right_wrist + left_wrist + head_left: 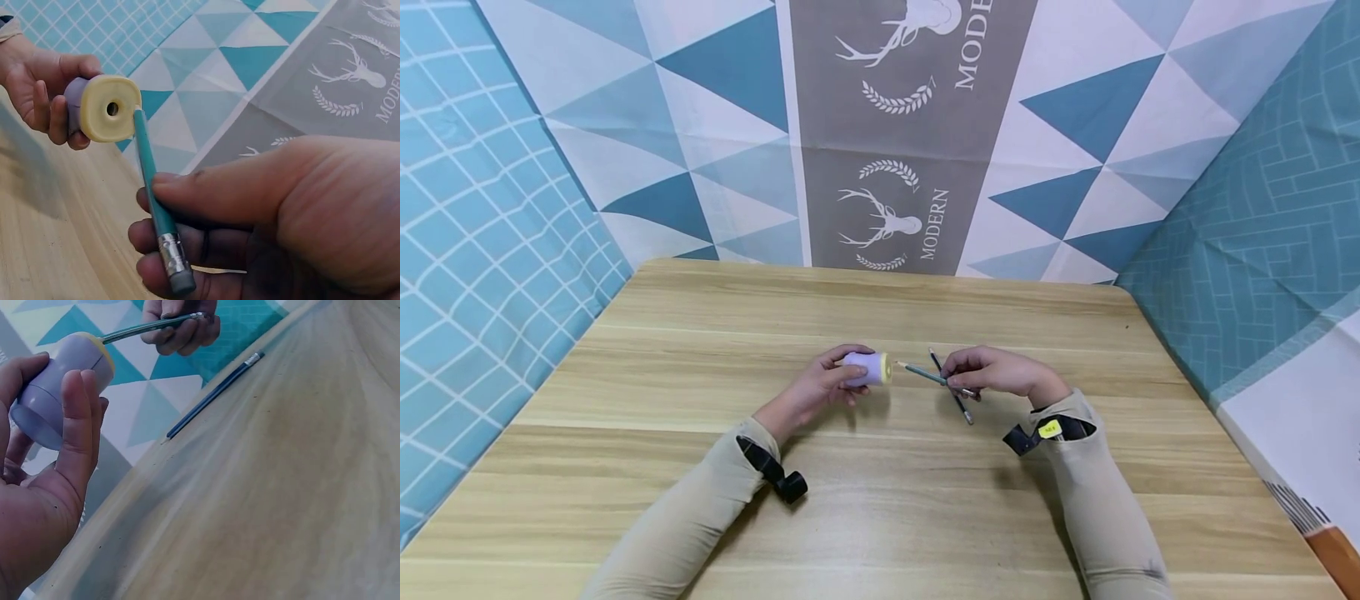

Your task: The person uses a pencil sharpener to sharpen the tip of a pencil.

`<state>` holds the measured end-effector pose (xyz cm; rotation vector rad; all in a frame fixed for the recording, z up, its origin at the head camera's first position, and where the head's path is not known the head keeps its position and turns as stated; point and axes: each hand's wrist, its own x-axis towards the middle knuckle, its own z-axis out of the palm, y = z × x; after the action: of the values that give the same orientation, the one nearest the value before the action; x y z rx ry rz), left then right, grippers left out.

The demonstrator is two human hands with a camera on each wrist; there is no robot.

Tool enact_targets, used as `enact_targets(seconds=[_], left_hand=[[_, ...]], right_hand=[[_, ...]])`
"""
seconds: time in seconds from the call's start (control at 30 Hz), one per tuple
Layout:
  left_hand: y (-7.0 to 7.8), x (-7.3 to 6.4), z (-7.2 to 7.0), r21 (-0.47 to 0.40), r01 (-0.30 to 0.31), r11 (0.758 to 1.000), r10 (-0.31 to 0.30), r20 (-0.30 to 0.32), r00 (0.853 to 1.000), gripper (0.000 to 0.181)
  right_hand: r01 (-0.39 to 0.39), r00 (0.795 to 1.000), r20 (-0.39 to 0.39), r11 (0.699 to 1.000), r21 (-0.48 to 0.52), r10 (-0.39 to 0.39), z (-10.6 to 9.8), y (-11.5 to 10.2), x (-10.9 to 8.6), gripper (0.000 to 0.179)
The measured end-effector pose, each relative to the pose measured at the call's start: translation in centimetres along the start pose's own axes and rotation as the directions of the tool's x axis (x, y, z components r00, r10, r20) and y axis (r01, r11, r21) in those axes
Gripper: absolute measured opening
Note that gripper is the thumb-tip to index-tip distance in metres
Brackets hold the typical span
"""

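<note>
My left hand grips a purple pencil sharpener above the table, its yellow end turned to the right. A round hole shows in that yellow face in the right wrist view. Between thumb and fingers, my right hand pinches a green pencil near its eraser end. The pencil's sharpened tip points left and sits close to the sharpener's face, overlapping its edge in the right wrist view. Below the right hand a dark blue pencil lies on the table, partly hidden by that hand in the head view.
The wood-grain table stretches out on all sides of the hands. Patterned cloth hangs behind its far edge, with blue tile-print cloth along the left. Each wrist wears a black strap with a small camera.
</note>
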<state>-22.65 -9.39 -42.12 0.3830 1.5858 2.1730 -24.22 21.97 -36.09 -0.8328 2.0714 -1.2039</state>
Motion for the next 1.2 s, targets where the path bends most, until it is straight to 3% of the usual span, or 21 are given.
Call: enact_targets(seconds=[0.17,0.4,0.63,1.2], left_hand=[[-0.2,-0.1,0.5,0.041,-0.017,0.999,0.016,0.031,0.999,0.032],[-0.6,-0.1,1.1,0.071,-0.011,0.997,0.011,0.001,1.0,0.035],[-1.0,-0.2,1.6,0.084,-0.017,0.996,0.018,-0.007,1.0,0.043],[-1.2,-0.5,1.9,0.079,-0.016,0.997,0.017,-0.014,1.0,0.042]], right_hand=[[-0.017,1.0,0.019,0.999,-0.031,0.018,0.2,-0.1,0.1,0.022],[-0.026,1.0,0.004,0.998,-0.062,0.027,0.4,-0.1,0.2,0.022],[-0.035,0.999,-0.03,0.993,-0.116,0.031,1.4,-1.6,0.5,0.022],[0.06,0.973,-0.191,0.943,-0.327,-0.128,3.3,-1.6,2.0,0.015]])
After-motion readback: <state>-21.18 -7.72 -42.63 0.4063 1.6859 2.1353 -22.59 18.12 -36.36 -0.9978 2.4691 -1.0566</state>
